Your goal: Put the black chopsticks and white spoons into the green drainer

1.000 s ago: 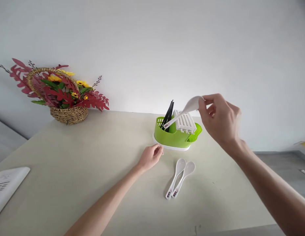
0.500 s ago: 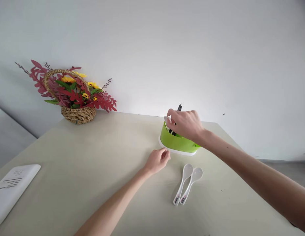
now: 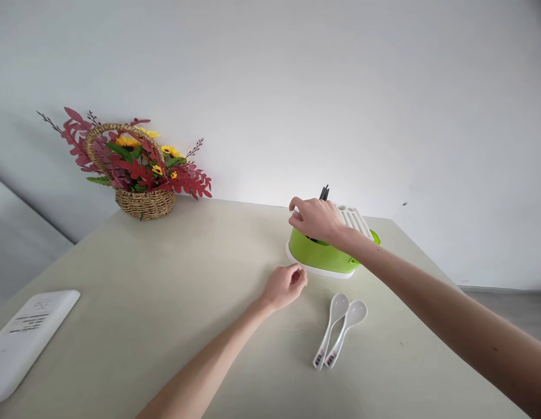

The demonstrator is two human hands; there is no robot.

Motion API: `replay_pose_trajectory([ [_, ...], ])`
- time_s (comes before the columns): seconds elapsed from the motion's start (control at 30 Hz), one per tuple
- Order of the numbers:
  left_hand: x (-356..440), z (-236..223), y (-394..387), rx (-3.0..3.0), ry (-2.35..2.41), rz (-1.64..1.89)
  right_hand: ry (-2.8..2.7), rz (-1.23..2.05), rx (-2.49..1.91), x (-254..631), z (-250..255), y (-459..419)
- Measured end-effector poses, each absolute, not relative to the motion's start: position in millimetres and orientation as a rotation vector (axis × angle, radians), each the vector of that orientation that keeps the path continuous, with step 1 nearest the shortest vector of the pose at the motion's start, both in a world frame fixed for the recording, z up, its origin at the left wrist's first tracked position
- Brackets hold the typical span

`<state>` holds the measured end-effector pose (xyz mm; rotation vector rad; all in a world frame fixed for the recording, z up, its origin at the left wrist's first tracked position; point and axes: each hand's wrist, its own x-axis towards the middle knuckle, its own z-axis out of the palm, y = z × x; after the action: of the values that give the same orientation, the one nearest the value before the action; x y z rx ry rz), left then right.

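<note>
A green cutlery holder with a white base stands toward the back of the table, dark chopsticks poking up from it. Over its left end, my right hand is closed, pinching a white spoon that my fingers mostly hide. My left hand rests on the table just in front of the holder's base, fingers curled with nothing visible in them. Nearer to me lie two white spoons, a left one and a right one, side by side with handles toward me.
A wicker basket of red leaves and sunflowers stands at the back left. At the left edge lies a flat white device with dark markings. The wall rises behind the table. White slotted top pieces show on the holder's right side.
My right hand has shifted slightly left relative to the holder, and the white spoon in it is now more hidden. The holder's slotted right side has come into view. My left hand stays put.
</note>
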<state>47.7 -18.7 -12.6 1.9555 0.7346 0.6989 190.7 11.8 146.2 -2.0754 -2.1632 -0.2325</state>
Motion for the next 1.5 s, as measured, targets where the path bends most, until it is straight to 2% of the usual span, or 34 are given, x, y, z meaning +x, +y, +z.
replay_pose_trajectory([
  [0.23, 48.3, -11.3, -18.8, 1.957, 0.74, 0.711, -2.122, -0.008, -2.041, 199.3, 154.4, 11.7],
  [0.43, 48.4, -13.4, -17.9, 1.954, 0.732, 0.716, -2.052, 0.141, -1.797, 216.6, 173.2, -35.2],
  [0.73, 50.8, -12.3, -17.5, 2.007, 0.735, 0.705, -2.568, -0.245, -1.505, 261.4, 142.0, -135.5],
  [0.87, 50.5, -9.8, -18.5, 2.0, 0.736, 0.701, -2.55, -0.34, -1.417, 271.8, 137.2, -149.1],
  [1.0, 50.3, -8.4, -19.0, 1.999, 0.749, 0.706, -2.341, -0.461, -1.418, 267.8, 153.7, -134.1],
  [1.17, 50.5, -7.9, -19.2, 2.006, 0.754, 0.705, -2.195, -0.488, -1.746, 251.7, 172.2, -85.2],
  [1.37, 50.0, -9.3, -19.5, 1.995, 0.748, 0.708, -2.364, -0.575, -2.084, 235.4, 166.0, -22.0],
  [1.5, 49.9, -10.6, -19.3, 2.011, 0.74, 0.701, -2.493, -0.417, -2.192, 225.8, 162.6, 0.1],
])
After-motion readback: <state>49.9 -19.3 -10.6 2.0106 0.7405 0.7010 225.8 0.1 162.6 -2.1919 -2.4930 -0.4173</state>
